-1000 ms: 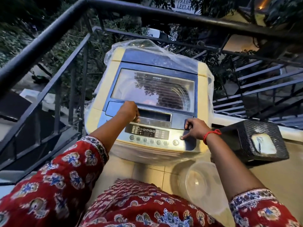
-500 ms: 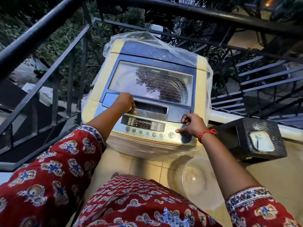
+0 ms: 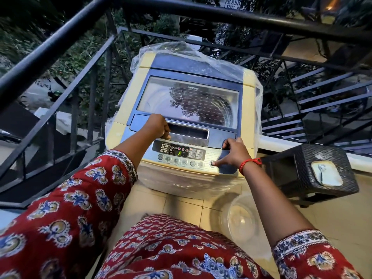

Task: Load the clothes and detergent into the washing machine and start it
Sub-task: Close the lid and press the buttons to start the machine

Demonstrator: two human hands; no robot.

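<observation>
Nearest, my red patterned sleeves (image 3: 66,208) fill the bottom of the view, above pale floor tiles (image 3: 181,206) with a clear plastic tub (image 3: 240,217) at near right. Beyond that stands the washing machine (image 3: 128,109), centre, against the black railing (image 3: 66,43). Body cream-yellow, top blue, clear plastic sheeting (image 3: 181,51) draped over its far end and sides. Lid shut; its glass window (image 3: 187,101) reflects foliage. Control panel (image 3: 209,153) on the near edge is lit: red indicators, a green "F" on the display, a row of round buttons below. My left hand (image 3: 157,126) is curled over the near-left edge of the lid, fingers gripping at the handle recess. My right hand (image 3: 233,153) is loosely curled, holding nothing, thumb pressing the rightmost round button (image 3: 212,163). Black woven stool (image 3: 322,158) at right. Trees beyond the railing.
</observation>
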